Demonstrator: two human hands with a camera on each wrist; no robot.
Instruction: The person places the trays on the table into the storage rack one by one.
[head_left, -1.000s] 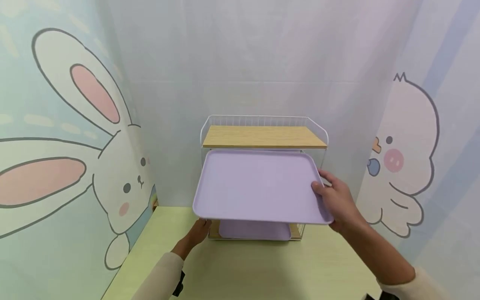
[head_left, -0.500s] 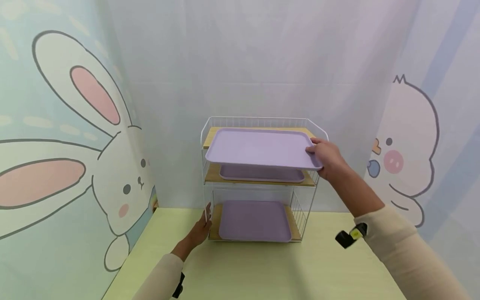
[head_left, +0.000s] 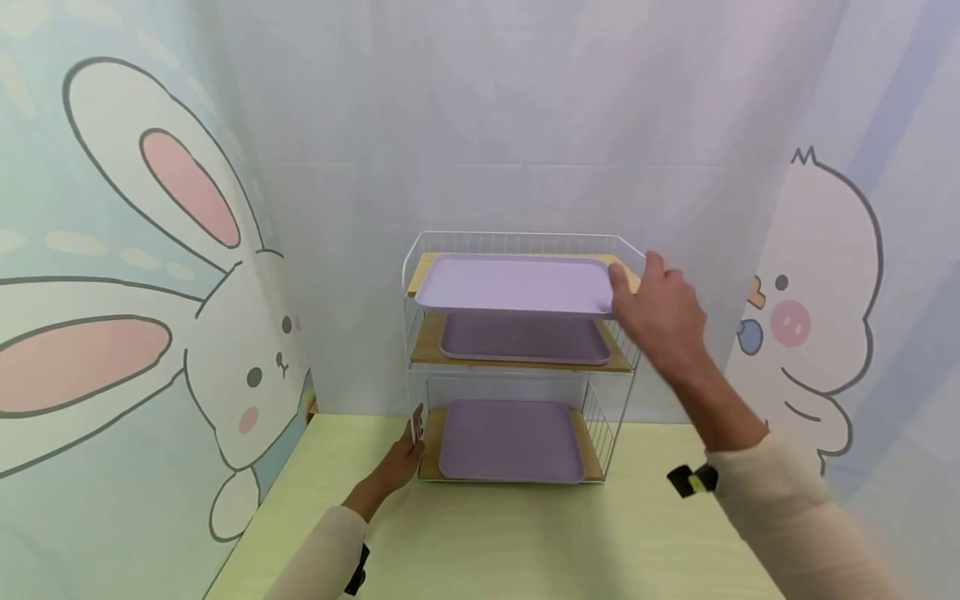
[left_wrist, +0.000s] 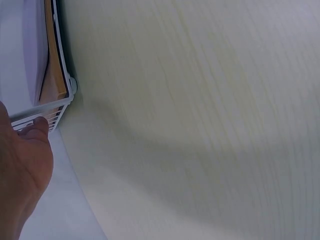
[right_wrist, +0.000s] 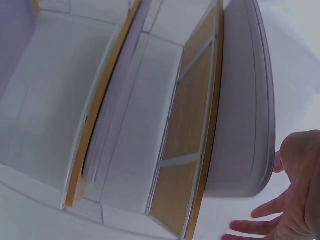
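A three-tier rack of white wire with wooden shelves [head_left: 431, 329] stands on the table. On its top shelf sits a lilac tray [head_left: 517, 283], its front edge jutting out past the board. My right hand [head_left: 663, 312] is at that tray's right end; in the right wrist view its fingers [right_wrist: 255, 227] are straight and spread, with the thumb close to the rim. A second lilac tray [head_left: 525, 337] lies on the middle shelf, a third tray [head_left: 510, 442] on the bottom one. My left hand [head_left: 401, 458] holds the rack's lower left wire side [left_wrist: 50, 117].
The pale wood-grain table [head_left: 510, 533] extends in front of the rack and to both sides. A plain light curtain [head_left: 517, 117] hangs behind. Side panels carry a cartoon rabbit [head_left: 240, 350] and a white cartoon chick [head_left: 817, 275].
My right hand has raised the tray from before the middle shelf and moved it back onto the top shelf. Its fingers have since come off the rim. My left hand has stayed at the rack.
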